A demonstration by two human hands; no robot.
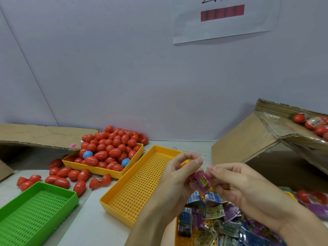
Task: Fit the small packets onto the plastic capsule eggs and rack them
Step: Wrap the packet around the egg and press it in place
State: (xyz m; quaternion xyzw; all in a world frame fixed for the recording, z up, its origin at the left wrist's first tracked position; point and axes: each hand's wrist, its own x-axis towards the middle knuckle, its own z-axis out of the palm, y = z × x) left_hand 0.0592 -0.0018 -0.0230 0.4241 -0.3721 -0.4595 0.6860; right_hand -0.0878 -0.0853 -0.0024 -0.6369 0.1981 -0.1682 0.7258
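Pale table surface [92,226] bare only in a strip at lower centre, between a green perforated tray [33,215] at lower left and an empty yellow perforated tray [140,189] at centre. Hemmed at the back by a grey wall, with a flat cardboard sheet [40,135] leaning at left and an open cardboard box [248,141] tilted at right.

Three yellow trays in all: the empty one, a second [106,170] behind it heaped with red capsule eggs [110,144], and a third [179,235] at lower right, mostly hidden under a pile of small packets [218,221] in blue, purple and grey print. Too many red eggs to count in the heap; two blue eggs [88,154] among them. Roughly a dozen loose red eggs [62,176] scattered on the table left of centre, one lying as open halves. More red eggs in the box at upper right and at the right edge.

Left hand [179,174] at centre, fingers curled round something red, only slivers of it visible between the fingers, probably an egg. Right hand [234,185] just beside it, thumb and fingertips pinching a pink translucent packet [200,181] held between both hands, above the packet pile and touching the left hand's fingers.
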